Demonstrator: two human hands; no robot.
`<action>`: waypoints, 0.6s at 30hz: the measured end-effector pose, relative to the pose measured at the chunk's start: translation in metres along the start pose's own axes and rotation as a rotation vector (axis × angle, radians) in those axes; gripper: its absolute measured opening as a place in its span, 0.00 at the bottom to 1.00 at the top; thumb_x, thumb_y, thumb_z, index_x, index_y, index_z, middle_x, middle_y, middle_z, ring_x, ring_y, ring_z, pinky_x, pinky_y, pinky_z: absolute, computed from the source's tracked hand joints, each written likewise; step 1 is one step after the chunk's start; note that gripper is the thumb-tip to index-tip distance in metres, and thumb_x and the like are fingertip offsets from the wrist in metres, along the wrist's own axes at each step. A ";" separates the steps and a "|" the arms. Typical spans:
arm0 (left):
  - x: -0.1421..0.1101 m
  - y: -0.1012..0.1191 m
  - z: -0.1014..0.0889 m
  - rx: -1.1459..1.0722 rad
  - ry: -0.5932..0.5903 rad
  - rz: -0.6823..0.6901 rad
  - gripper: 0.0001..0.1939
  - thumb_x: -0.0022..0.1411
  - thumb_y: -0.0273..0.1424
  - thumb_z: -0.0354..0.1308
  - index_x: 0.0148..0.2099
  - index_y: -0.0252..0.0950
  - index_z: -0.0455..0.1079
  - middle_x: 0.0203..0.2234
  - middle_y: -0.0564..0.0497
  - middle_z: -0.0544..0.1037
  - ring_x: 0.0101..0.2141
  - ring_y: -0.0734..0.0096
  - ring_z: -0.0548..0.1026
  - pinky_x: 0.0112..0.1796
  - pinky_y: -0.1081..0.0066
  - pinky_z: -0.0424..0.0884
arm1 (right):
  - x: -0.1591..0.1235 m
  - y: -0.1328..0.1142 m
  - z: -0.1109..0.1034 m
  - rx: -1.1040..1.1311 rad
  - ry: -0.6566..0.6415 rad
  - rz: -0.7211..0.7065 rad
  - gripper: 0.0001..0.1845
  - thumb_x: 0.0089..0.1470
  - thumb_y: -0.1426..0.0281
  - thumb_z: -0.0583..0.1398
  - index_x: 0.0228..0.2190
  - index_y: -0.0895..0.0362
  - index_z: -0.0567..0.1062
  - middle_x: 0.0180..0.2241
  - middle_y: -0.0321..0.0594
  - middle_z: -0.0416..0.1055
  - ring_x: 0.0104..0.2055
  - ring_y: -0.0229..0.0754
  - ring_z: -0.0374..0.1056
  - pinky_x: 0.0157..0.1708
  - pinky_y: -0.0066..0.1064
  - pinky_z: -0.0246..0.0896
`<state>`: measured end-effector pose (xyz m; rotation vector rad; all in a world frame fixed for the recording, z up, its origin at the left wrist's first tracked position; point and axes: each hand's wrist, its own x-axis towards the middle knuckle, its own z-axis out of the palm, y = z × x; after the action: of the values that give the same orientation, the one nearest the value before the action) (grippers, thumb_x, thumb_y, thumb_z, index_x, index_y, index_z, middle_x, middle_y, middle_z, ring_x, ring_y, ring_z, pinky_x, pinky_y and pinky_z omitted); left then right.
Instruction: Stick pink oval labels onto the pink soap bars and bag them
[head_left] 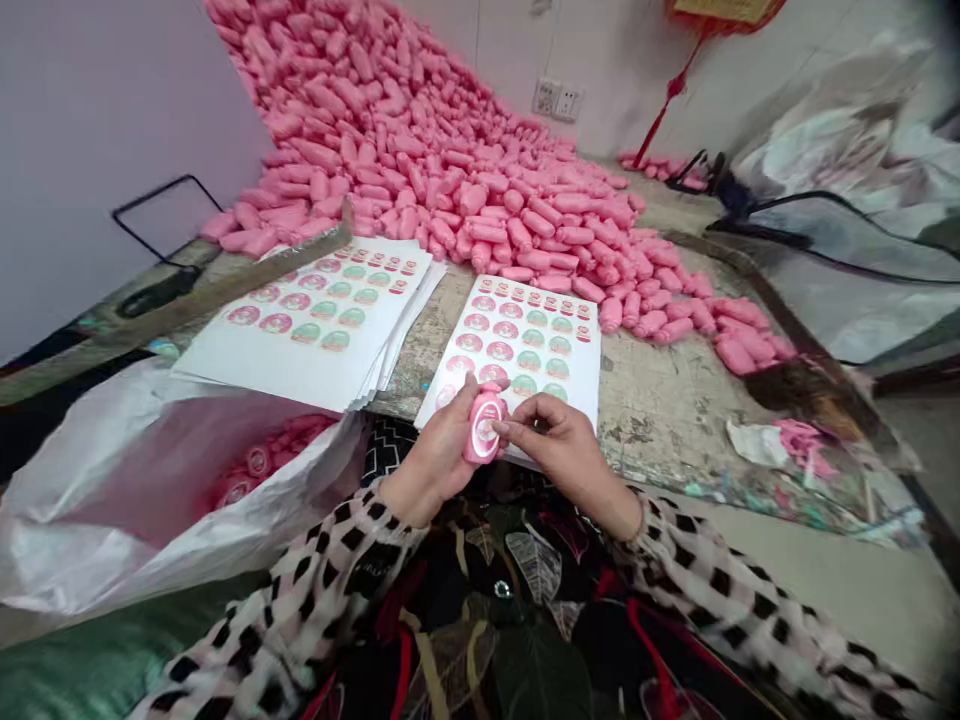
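A small pink bottle with an oval label on its front is wrapped in my left hand, tilted slightly and facing up. My right hand is closed in a pinch, thumb and forefinger touching the right side of the oval label. Whether a bit of sticker is caught between those fingertips is too small to tell. Under and behind both hands lies a sheet of stickers with rows of pink and green ovals and small red ones along the top.
A large heap of pink bottles covers the back of the worn table. More sticker sheets lie at left under a long strip. A white sack with labelled bottles stands front left. Crumpled scraps lie at right.
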<state>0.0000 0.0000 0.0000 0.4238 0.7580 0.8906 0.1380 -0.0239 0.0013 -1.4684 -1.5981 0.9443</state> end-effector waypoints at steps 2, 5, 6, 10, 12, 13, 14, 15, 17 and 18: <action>0.000 0.000 0.000 -0.004 0.005 0.010 0.26 0.60 0.49 0.48 0.49 0.33 0.66 0.24 0.54 0.63 0.22 0.75 0.67 0.20 0.74 0.65 | 0.000 0.001 0.001 0.013 -0.002 0.003 0.14 0.49 0.57 0.62 0.25 0.56 0.71 0.26 0.33 0.70 0.28 0.36 0.64 0.29 0.28 0.56; -0.002 -0.001 -0.001 0.052 -0.034 0.023 0.27 0.59 0.51 0.49 0.50 0.34 0.64 0.27 0.52 0.66 0.22 0.75 0.67 0.20 0.74 0.65 | -0.004 -0.002 -0.001 -0.066 -0.009 -0.034 0.13 0.51 0.58 0.60 0.25 0.55 0.71 0.26 0.34 0.70 0.28 0.36 0.64 0.30 0.28 0.56; -0.004 -0.001 -0.002 0.090 -0.060 0.031 0.27 0.59 0.50 0.50 0.51 0.35 0.63 0.28 0.52 0.66 0.22 0.76 0.67 0.21 0.74 0.66 | -0.006 -0.004 -0.003 -0.126 -0.013 -0.059 0.13 0.52 0.59 0.59 0.26 0.55 0.71 0.27 0.35 0.70 0.29 0.36 0.64 0.30 0.28 0.56; -0.009 -0.001 -0.010 0.254 -0.149 0.028 0.27 0.54 0.35 0.62 0.54 0.38 0.57 0.28 0.55 0.67 0.22 0.78 0.68 0.24 0.75 0.66 | -0.010 -0.010 -0.014 -0.439 0.016 -0.158 0.09 0.53 0.62 0.58 0.30 0.54 0.74 0.32 0.38 0.69 0.35 0.40 0.64 0.34 0.30 0.54; -0.011 -0.001 -0.012 0.289 -0.167 -0.002 0.30 0.54 0.31 0.63 0.56 0.38 0.54 0.27 0.56 0.67 0.22 0.78 0.68 0.25 0.75 0.66 | -0.006 -0.009 -0.017 -0.378 0.049 -0.086 0.11 0.50 0.60 0.60 0.31 0.55 0.74 0.33 0.39 0.69 0.36 0.40 0.64 0.36 0.31 0.55; -0.012 0.000 -0.012 0.300 -0.180 -0.017 0.31 0.54 0.31 0.62 0.57 0.38 0.53 0.27 0.55 0.68 0.22 0.78 0.69 0.25 0.74 0.66 | -0.003 -0.008 -0.018 -0.253 0.042 -0.016 0.13 0.48 0.59 0.62 0.31 0.55 0.74 0.32 0.38 0.69 0.35 0.40 0.64 0.35 0.31 0.56; -0.013 0.001 -0.011 0.312 -0.197 -0.031 0.33 0.54 0.30 0.62 0.58 0.38 0.51 0.27 0.55 0.68 0.22 0.78 0.69 0.25 0.74 0.65 | 0.001 -0.006 -0.017 -0.089 0.009 0.067 0.15 0.46 0.58 0.63 0.32 0.55 0.73 0.31 0.37 0.70 0.34 0.39 0.64 0.34 0.30 0.57; -0.014 0.002 -0.010 0.325 -0.214 -0.042 0.35 0.53 0.29 0.63 0.59 0.39 0.49 0.27 0.55 0.69 0.22 0.77 0.69 0.25 0.74 0.65 | 0.004 -0.005 -0.015 0.090 -0.045 0.150 0.17 0.44 0.57 0.64 0.32 0.56 0.73 0.30 0.36 0.70 0.32 0.38 0.65 0.33 0.30 0.58; -0.016 0.003 -0.006 0.349 -0.236 -0.064 0.41 0.48 0.25 0.65 0.60 0.39 0.48 0.27 0.55 0.69 0.22 0.77 0.69 0.24 0.76 0.65 | 0.009 -0.004 -0.010 0.400 -0.159 0.294 0.20 0.39 0.57 0.66 0.32 0.57 0.72 0.27 0.34 0.69 0.27 0.36 0.64 0.29 0.29 0.58; -0.016 0.004 -0.004 0.362 -0.241 -0.079 0.42 0.47 0.23 0.65 0.60 0.39 0.47 0.27 0.55 0.70 0.23 0.78 0.68 0.23 0.76 0.65 | 0.009 -0.005 -0.007 0.504 -0.197 0.347 0.21 0.38 0.58 0.67 0.31 0.57 0.71 0.25 0.33 0.69 0.25 0.35 0.64 0.27 0.28 0.58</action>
<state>-0.0117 -0.0110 0.0069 0.8003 0.7076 0.6132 0.1414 -0.0148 0.0089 -1.3351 -1.1261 1.5994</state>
